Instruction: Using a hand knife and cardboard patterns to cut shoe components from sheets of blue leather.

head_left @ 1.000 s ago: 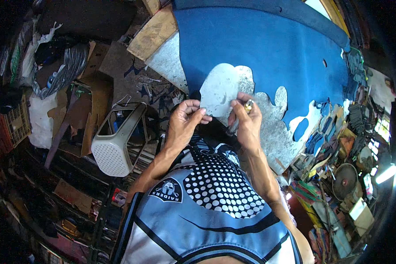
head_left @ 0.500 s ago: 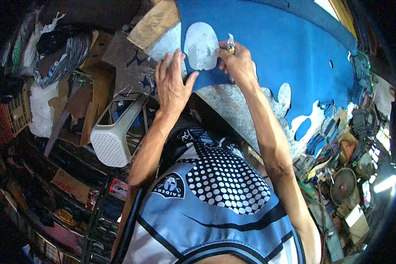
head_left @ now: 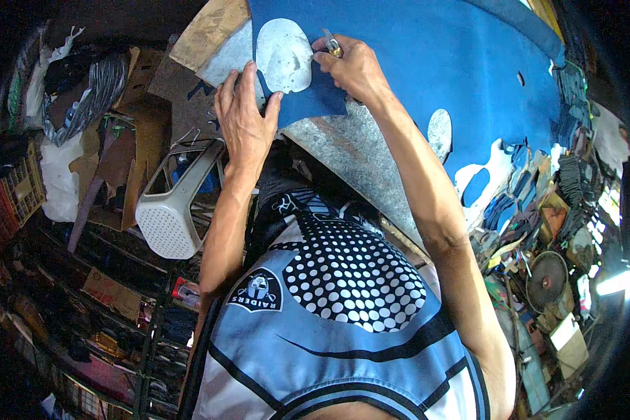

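Note:
A large blue sheet (head_left: 399, 42) lies over a grey metal work surface (head_left: 343, 143). Near its left edge is a pale grey rounded oval (head_left: 284, 56); whether it is a plate or a hole cannot be told. My right hand (head_left: 353, 66) is closed around a small knife (head_left: 334, 47) with a brass-coloured body and short blade, its thumb and fingertips at the oval's right edge. Left of the oval, my left hand (head_left: 246, 122) rests with fingers spread over the sheet's left edge, its thumb by the oval's lower end.
A smaller oval hole (head_left: 439, 133) in the blue sheet shows grey beneath. Blue offcuts (head_left: 504, 203) pile up at the right, near a round fan-like disc (head_left: 547, 281). A brown board (head_left: 206, 31) sits beyond my left hand. On the left stand a white plastic stool (head_left: 171, 220) and a cardboard box (head_left: 140, 157).
The view has shifted, so most things appear farther left and up. My right hand has moved slightly up along the oval's edge and the knife tilts more. My left hand stays beside the oval.

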{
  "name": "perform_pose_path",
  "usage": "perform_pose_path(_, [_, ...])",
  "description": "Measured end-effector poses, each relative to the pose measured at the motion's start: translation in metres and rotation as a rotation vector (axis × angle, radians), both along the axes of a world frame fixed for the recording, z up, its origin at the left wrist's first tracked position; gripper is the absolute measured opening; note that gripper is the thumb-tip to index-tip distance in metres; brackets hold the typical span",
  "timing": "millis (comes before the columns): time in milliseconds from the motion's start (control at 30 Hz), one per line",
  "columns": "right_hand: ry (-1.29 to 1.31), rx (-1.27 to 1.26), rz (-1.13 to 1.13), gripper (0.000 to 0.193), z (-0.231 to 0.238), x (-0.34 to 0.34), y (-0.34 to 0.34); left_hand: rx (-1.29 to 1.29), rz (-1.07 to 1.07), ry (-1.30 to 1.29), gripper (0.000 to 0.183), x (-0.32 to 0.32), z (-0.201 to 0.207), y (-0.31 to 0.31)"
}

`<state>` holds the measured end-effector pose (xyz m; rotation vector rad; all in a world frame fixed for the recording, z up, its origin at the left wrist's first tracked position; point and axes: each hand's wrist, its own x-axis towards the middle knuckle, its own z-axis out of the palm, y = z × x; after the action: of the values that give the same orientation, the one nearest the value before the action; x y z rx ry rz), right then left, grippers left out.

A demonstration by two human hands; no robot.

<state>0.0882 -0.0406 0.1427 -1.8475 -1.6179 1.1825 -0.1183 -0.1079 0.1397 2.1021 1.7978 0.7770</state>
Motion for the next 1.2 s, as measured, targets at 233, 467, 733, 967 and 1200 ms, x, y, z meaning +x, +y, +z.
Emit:
perform_pose_path(233, [0.167, -0.23, -0.026, 0.03, 0.019, 0.002, 0.002, -0.027, 0.042, 0.051, 0.063, 0.001, 0.0, 0.0])
perform_pose_path(467, [0.147, -0.188, -0.01, 0.03, 0.019, 0.006, -0.001, 0.006, 0.012, 0.009, 0.065, 0.001, 0.001, 0.0])
perform_pose_path(733, [0.135, -0.162, 0.028, 0.03, 0.008, 0.004, 0.0, -0.018, 0.017, 0.01, 0.071, -0.002, 0.0, 0.002])
perform_pose_path(967, [0.134, -0.185, 0.05, 0.029, 0.016, 0.001, 0.001, -0.023, 0.008, -0.015, 0.07, -0.004, 0.0, 0.001])
perform_pose_path(1200, [0.13, -0.206, 0.061, 0.029, 0.014, 0.008, 0.003, 0.0, -0.127, 0.162, 0.037, -0.006, 0.006, 0.006])
